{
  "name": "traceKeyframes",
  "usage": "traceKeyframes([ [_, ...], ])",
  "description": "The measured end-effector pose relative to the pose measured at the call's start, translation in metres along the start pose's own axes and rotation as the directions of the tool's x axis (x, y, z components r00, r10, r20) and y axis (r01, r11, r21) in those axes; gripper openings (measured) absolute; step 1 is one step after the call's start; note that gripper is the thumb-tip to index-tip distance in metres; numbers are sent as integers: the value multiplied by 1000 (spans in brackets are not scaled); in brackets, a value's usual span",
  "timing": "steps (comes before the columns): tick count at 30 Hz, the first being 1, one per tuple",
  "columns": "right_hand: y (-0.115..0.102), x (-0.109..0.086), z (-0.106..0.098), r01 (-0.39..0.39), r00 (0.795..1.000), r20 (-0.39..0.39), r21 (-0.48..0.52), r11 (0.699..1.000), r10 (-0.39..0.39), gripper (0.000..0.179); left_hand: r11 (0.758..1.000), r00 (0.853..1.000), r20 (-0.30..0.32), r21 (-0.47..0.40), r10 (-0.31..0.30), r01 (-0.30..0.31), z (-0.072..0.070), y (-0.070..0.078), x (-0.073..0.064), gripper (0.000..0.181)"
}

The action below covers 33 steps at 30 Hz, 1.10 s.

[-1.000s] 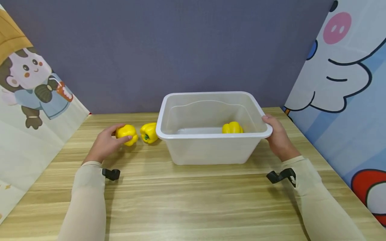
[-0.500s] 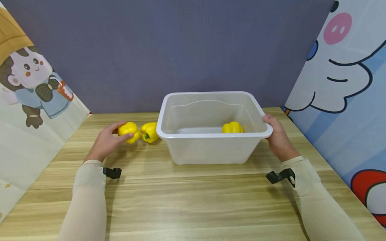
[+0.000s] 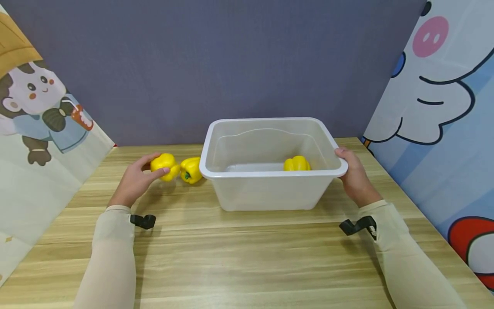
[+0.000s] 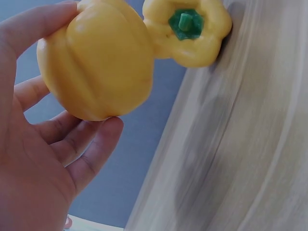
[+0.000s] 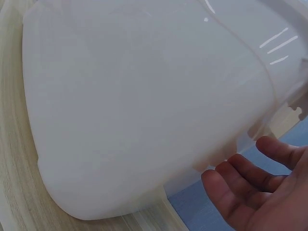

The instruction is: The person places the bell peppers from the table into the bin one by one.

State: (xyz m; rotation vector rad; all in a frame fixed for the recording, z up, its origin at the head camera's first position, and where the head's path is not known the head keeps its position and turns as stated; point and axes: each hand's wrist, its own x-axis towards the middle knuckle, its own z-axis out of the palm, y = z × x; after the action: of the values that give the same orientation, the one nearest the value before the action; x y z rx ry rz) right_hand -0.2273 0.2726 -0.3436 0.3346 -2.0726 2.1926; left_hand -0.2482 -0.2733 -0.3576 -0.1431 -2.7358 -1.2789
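My left hand grips a yellow bell pepper, thumb on one side and fingertips on the other. Just right of it a second yellow bell pepper lies on its side, its green stem showing in the left wrist view. That one rests against the left end of a white plastic bin. At the bin's right end my right hand holds the rim, thumb on top and fingers beneath. Inside the bin, toward the right, sits a third yellow bell pepper, its lower part hidden by the front wall.
A wood-grain table carries everything. Behind it rises a grey-blue panel. Cartoon-printed panels stand along both sides. A black strap mount sits on each wrist.
My left hand has shifted slightly right and away from me with its bell pepper, which now meets the second pepper in view. The right hand and bin have stayed put.
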Motion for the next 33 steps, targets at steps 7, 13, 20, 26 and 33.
traceKeyframes([
  [7, 2, 0, -2, 5, 1000, 11, -25, 1000, -4, 35, 999, 1000, -5, -41, 28, -29, 1, 0, 0, 70],
  [13, 1, 2, -2, -12, 1000, 23, -44, 999, 13, 41, 998, 999, -14, -49, 31, -32, 2, -1, 1, 71],
  [20, 2, 2, -1, -1, 1000, 16, -33, 999, 1, 39, 997, 999, -14, -69, 35, -36, 3, 2, 1, 71],
  [26, 3, 2, -1, 13, 1000, 15, -11, 1000, -13, 34, 995, 999, -12, -90, 38, -38, 4, 6, 2, 69],
  [33, 2, 1, -1, 5, 1000, 20, -28, 1000, -5, 38, 993, 998, -33, -102, 50, -54, 3, 10, 2, 66],
])
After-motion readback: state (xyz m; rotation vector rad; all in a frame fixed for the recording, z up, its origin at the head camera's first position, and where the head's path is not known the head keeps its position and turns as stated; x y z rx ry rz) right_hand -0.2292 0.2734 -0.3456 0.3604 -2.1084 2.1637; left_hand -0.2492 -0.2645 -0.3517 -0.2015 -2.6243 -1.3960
